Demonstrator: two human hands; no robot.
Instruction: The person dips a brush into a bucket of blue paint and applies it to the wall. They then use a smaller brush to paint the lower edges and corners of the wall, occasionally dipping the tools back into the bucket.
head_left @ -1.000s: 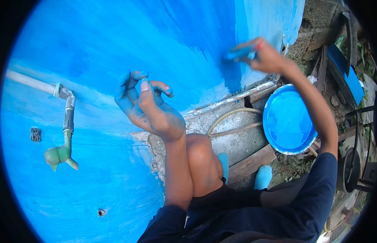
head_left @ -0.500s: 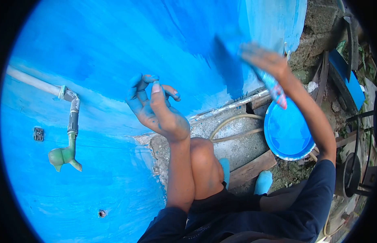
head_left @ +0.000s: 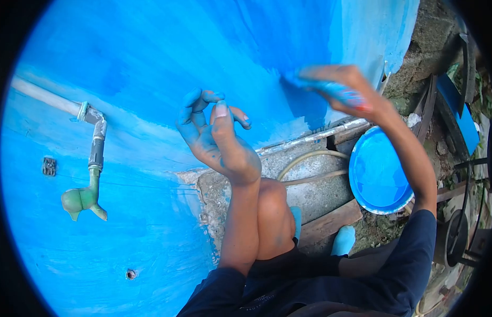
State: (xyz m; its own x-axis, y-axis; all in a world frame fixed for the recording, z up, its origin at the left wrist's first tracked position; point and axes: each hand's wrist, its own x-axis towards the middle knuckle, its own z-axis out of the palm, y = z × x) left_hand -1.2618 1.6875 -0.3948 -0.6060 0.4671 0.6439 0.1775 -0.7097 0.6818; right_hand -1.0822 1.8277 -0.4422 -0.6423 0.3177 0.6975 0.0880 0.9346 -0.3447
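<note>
Paintbrush [head_left: 338,92], blurred, lies within the right hand's closed grip [head_left: 357,84], near the blue wall [head_left: 151,63].

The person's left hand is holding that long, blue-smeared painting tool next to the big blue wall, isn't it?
Not quite: the head view shows the long, blue-smeared painting tool in the right hand, not the left hand. It is next to the big blue wall, as you said.

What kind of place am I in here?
Probably outdoors, beside a house wall: the green tap on its pipe, the rough concrete ledge and the weathered plank suggest it.
</note>
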